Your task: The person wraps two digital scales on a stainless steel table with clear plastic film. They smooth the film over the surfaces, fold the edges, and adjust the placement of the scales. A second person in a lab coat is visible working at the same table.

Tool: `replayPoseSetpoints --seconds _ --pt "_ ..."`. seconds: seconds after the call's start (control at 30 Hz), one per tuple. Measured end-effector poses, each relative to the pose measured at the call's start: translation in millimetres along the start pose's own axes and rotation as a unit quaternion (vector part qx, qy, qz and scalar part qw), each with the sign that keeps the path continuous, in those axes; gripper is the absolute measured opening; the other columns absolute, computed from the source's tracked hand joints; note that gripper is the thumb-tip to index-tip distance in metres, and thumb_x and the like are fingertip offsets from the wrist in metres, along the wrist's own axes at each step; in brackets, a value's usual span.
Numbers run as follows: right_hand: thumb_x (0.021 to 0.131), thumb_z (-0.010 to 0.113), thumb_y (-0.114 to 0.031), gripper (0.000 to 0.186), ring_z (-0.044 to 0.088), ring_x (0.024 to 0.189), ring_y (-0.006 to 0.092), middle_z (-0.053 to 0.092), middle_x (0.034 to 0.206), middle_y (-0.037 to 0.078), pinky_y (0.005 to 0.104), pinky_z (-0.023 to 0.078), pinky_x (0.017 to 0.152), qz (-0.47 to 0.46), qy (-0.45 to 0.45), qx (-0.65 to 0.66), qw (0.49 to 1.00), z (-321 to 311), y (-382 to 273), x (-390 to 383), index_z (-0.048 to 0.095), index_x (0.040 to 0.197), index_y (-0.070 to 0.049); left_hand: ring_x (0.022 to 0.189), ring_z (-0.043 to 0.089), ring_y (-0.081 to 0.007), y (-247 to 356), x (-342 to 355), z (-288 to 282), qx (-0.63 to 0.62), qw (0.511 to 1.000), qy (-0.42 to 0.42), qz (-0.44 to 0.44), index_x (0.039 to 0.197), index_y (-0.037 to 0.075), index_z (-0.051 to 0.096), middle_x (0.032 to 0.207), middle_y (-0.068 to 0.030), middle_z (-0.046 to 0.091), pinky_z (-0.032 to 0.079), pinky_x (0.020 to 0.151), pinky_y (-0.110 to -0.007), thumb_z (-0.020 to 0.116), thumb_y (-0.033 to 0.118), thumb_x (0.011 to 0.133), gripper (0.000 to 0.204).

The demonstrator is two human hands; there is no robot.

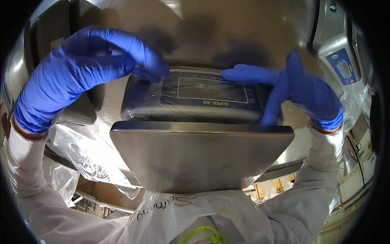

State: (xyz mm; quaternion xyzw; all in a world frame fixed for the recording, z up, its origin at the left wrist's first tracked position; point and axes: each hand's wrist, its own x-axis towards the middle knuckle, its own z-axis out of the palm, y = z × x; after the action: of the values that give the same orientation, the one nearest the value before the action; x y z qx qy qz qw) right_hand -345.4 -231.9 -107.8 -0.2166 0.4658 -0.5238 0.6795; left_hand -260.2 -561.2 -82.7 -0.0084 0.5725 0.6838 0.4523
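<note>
A scale's display unit (211, 92), wrapped in clear plastic, sits on the steel table (195, 32), its screen upside down to me. A steel weighing plate (202, 154) is in front of it, nearest my body. My left hand (87, 69), in a blue glove, curves over the unit's far left corner, fingers bent and somewhat apart, fingertips blurred. My right hand (296, 93), also gloved, spreads its fingers at the right end, one along the top edge, another pointing down beside the display near the plate. I cannot tell exactly where the fingertips touch.
Another scale (333, 49) stands at the far right, with crumpled plastic (351, 105) near it. More steel equipment (50, 20) is at the left. A clear plastic sheet (85, 150) hangs over the near left edge, above what looks like cardboard (105, 191).
</note>
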Motion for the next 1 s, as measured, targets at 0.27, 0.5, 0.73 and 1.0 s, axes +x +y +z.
replayPoseSetpoints --seconds 0.27,0.5,0.73,1.0 --pt "0.098 0.011 -0.05 0.075 0.037 0.129 0.0353 0.047 0.128 0.026 0.0453 0.018 0.11 -0.046 0.075 -0.161 0.983 5.9 -9.8 2.9 0.067 0.085 -0.001 0.075 0.058 -0.0124 22.9 40.9 44.3 0.253 0.963 -0.03 -0.09 0.091 0.005 0.064 0.083 -0.001 0.063 0.043 0.072 -0.026 0.078 0.018 0.072 0.027" --pt "0.102 0.03 -0.032 0.043 0.052 0.104 0.0198 0.06 0.102 0.01 0.0325 0.038 0.095 -0.102 0.251 -0.093 0.958 48.5 12.7 -31.9 0.056 0.109 0.002 0.085 0.061 -0.0131 14.4 23.8 41.7 0.163 0.985 -0.018 -0.059 0.095 0.003 0.065 0.088 -0.0032 0.065 0.047 0.075 -0.025 0.075 0.017 0.077 0.025" --pt "0.099 0.039 -0.034 0.04 0.054 0.104 0.0177 0.058 0.113 0.008 0.0317 0.04 0.095 -0.177 0.495 -0.042 0.85 129.0 64.0 -69.2 0.053 0.118 -0.001 0.123 0.045 -0.02 -11.5 -62.4 100.3 0.133 0.955 0.22 0.148 0.134 0.001 0.044 0.131 -0.0137 0.049 0.028 0.107 -0.031 0.056 0.03 0.092 0.052" --pt "0.095 0.051 -0.03 0.036 0.058 0.097 0.0158 0.062 0.104 0.008 0.028 0.047 0.083 -0.087 0.557 0.062 0.824 259.4 116.5 -103.3 0.057 0.116 -0.002 0.131 0.035 -0.0204 -145.4 -89.9 231.1 0.085 0.827 0.476 0.286 0.143 0.003 0.026 0.146 -0.0146 0.032 0.035 0.1 -0.027 0.06 0.013 0.09 0.064"
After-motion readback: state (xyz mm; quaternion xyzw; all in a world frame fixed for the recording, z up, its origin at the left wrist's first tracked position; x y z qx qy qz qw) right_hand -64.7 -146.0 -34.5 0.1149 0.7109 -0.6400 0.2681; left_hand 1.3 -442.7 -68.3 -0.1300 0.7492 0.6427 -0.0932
